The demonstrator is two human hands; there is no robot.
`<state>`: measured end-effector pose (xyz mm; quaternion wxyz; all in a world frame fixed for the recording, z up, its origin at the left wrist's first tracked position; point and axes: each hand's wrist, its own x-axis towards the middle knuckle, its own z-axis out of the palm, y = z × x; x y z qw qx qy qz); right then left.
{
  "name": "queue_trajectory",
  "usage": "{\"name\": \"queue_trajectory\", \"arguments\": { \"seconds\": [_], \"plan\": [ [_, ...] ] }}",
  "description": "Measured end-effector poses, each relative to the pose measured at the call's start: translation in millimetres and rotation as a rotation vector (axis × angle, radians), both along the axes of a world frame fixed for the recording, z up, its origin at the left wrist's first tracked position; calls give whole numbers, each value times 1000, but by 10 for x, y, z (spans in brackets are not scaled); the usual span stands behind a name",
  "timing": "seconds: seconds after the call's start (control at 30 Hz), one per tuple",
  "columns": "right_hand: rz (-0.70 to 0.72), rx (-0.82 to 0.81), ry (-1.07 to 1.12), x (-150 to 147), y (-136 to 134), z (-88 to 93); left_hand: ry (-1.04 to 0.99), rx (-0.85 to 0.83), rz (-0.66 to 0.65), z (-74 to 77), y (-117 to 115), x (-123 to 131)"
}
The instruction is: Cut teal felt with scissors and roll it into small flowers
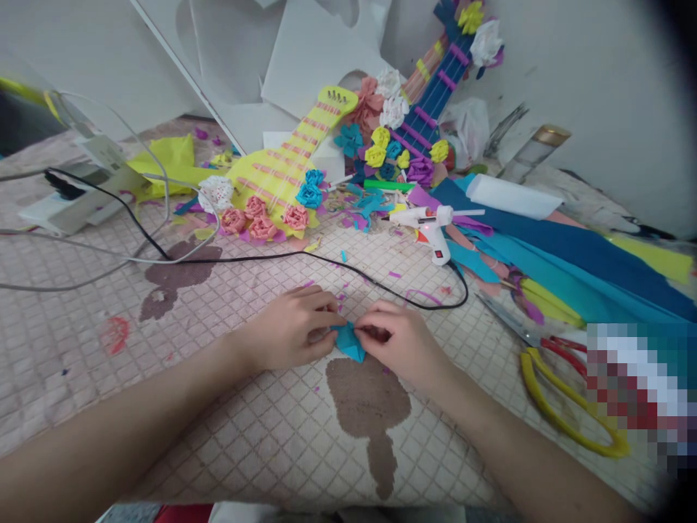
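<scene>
A small piece of blue crepe paper [350, 343], folded to a point toward me, is pinched between both hands just above the quilted tablecloth. My left hand [297, 325] grips its left edge between thumb and forefinger. On the opposite edge, the fingers of my right hand [397, 338] are closed in a similar pinch. Beyond the hands rests a white glue gun [435, 231] with a glue stick in its back and a small red light on. Its black cord [305, 254] runs left across the cloth.
A yellow paper guitar [277, 171] and a blue one [430, 109], both with paper flowers, lean at the back. Crepe paper strips [566, 236] and yellow-handled scissors [571, 414] lie right. A power strip [65, 200] sits left. Brown patches [370, 399] mark the tablecloth [245, 428].
</scene>
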<state>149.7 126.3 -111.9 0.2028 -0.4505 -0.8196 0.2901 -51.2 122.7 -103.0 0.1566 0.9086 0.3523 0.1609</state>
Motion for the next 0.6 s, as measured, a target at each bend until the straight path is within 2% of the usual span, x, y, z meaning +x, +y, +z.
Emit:
{"name": "queue_trajectory", "arguments": {
  "seconds": [0.37, 0.6],
  "plan": [
    [38, 22, -7, 16, 1, -20, 56, 49, -48, -6, -3, -6],
    [67, 23, -45, 21, -12, 38, 83, 73, -39, 19, -15, 13]
  ]
}}
